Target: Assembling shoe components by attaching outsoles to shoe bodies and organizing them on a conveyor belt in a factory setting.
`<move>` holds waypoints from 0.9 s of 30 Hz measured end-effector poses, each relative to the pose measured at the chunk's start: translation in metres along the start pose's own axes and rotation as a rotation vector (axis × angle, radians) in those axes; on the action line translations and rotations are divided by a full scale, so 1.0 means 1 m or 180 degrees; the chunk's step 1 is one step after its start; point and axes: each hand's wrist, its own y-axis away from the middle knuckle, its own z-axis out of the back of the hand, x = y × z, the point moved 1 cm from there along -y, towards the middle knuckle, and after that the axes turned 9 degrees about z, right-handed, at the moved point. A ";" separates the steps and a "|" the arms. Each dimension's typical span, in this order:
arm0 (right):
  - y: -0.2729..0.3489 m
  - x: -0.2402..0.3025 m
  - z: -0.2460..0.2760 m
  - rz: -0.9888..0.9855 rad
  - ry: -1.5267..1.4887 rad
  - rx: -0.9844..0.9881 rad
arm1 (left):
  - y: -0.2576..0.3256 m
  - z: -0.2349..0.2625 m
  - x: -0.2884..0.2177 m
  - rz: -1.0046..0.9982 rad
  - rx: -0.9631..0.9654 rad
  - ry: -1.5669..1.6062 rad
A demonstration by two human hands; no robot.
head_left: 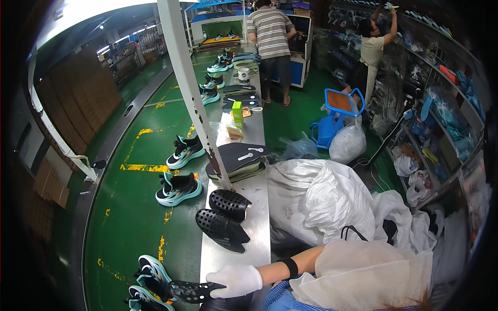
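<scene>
My right hand (236,281), in a white glove, reaches in from the lower right with its fingers closed on a black perforated plastic shoe tree (191,292). The far end of that shoe tree meets the opening of a black, white and mint sneaker (154,274); how deep it sits I cannot tell. A second sneaker (145,299) lies against the first, cut off by the lower edge. Two more black shoe trees (230,205) (222,230) rest on the metal ledge (258,217) beyond my hand. My left hand is out of view.
Sneakers (179,189) line the green conveyor (132,199). A white post (189,88) rises beside the ledge, near stacked dark insoles (238,160). Large white sacks (321,199) and a blue stool (332,119) stand right. Two people (270,33) (371,52) work farther back.
</scene>
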 end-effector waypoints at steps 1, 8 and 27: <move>-0.003 -0.002 -0.001 -0.0007 0.0019 -0.0009 | -0.004 -0.003 -0.005 -0.0040 0.0033 0.0019; -0.009 -0.009 -0.001 0.0000 0.0065 0.0088 | -0.023 -0.027 -0.043 -0.0468 0.0393 0.0022; -0.026 0.026 0.026 0.1629 0.0625 0.0230 | -0.013 -0.046 -0.099 -0.1225 0.0764 0.0227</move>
